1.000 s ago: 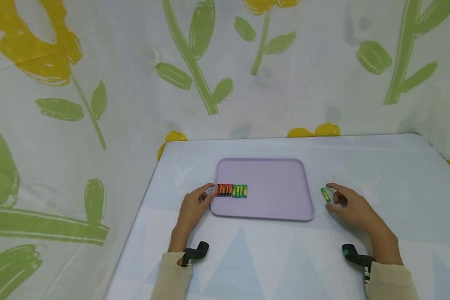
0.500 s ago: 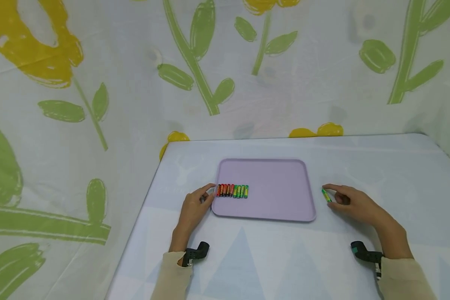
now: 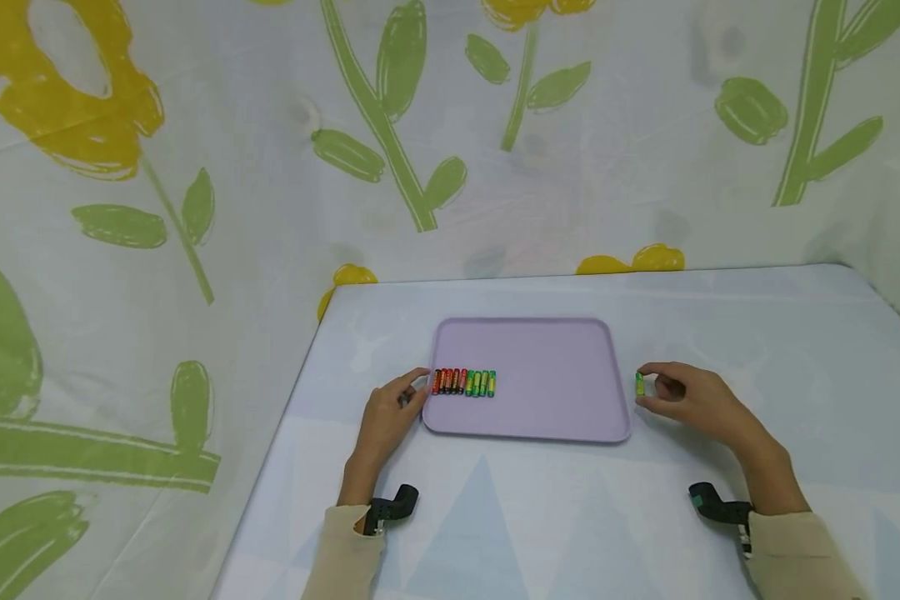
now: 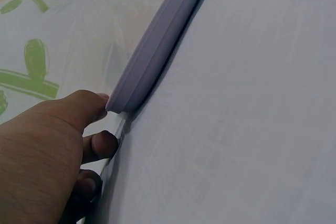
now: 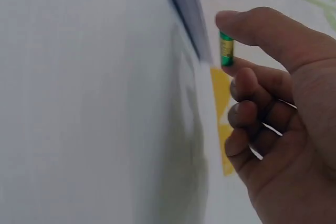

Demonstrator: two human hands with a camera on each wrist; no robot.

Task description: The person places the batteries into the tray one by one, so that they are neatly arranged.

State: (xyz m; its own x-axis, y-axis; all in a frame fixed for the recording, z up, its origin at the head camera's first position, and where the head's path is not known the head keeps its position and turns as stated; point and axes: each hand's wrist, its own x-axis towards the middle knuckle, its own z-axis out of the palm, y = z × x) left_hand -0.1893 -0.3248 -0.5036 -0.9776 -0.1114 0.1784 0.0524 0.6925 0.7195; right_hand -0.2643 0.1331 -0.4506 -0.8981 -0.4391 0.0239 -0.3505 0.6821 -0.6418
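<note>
My right hand [image 3: 696, 402] pinches a green battery [image 3: 640, 384] between thumb and index finger, just off the right edge of the lilac tray [image 3: 555, 379]. In the right wrist view the battery [image 5: 227, 50] spans the gap between those two fingertips, the other fingers bent below. My left hand [image 3: 387, 414] lies at the tray's left edge; in the left wrist view a fingertip of this hand [image 4: 47, 145] touches the tray's rim [image 4: 152, 51]. Inside the tray, at its left side, a row of red-and-black batteries [image 3: 450, 382] adjoins several green batteries [image 3: 481, 383], all lying parallel.
The tray rests on a table with a pale patterned cloth [image 3: 487, 517]. Behind and to the left hangs a curtain [image 3: 255, 167] with green leaves and yellow flowers. Each wrist wears a black camera mount [image 3: 393, 504]. A low raised rim surrounds the tray.
My right hand closed its thumb and index finger on the green battery lying right of the tray, and brought it left, closer to the tray's edge. The left hand has stayed put.
</note>
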